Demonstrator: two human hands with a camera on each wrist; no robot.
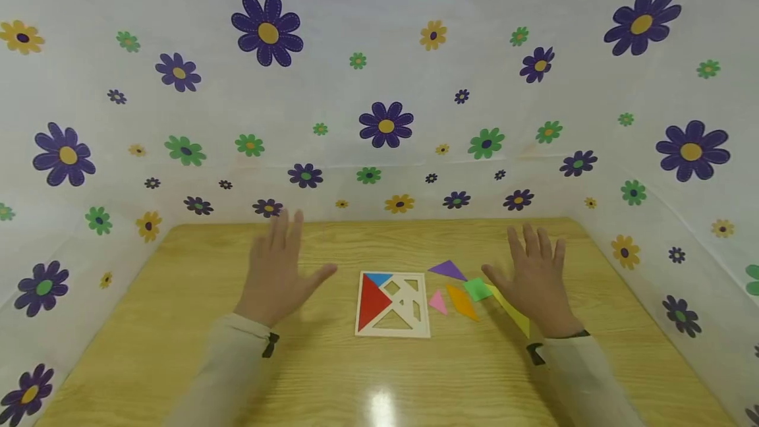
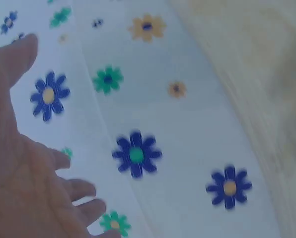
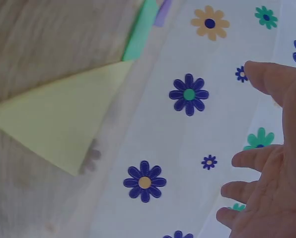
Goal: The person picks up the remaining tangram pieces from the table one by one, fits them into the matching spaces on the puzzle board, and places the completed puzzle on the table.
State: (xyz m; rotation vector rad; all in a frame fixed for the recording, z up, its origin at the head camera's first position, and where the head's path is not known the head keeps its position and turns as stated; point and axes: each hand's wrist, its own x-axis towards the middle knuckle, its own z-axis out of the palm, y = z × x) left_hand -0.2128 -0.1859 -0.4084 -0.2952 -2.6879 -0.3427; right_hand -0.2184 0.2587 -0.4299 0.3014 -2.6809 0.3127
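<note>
Both hands are raised above the table with fingers spread and nothing in them. My left hand [image 1: 277, 275] is to the left of a white tangram tray [image 1: 427, 321]. My right hand [image 1: 538, 282] hovers over the right side, overlapping a yellow triangle [image 1: 514, 312] in the head view. Inside the tray lie a red triangle [image 1: 372, 302] and a blue triangle [image 1: 377, 279]; its other cutouts show bare wood. Between the tray and my right hand are a purple triangle [image 1: 449, 270], a green square [image 1: 477, 289], an orange parallelogram [image 1: 462, 302] and a pink triangle [image 1: 438, 302].
The wood-grain table [image 1: 320, 381] reaches back to a white flowered cloth [image 1: 332, 91], which also hangs along the left and right sides. Pale sleeves [image 1: 228, 361] cover both forearms. A bright light reflection shows near the table's front.
</note>
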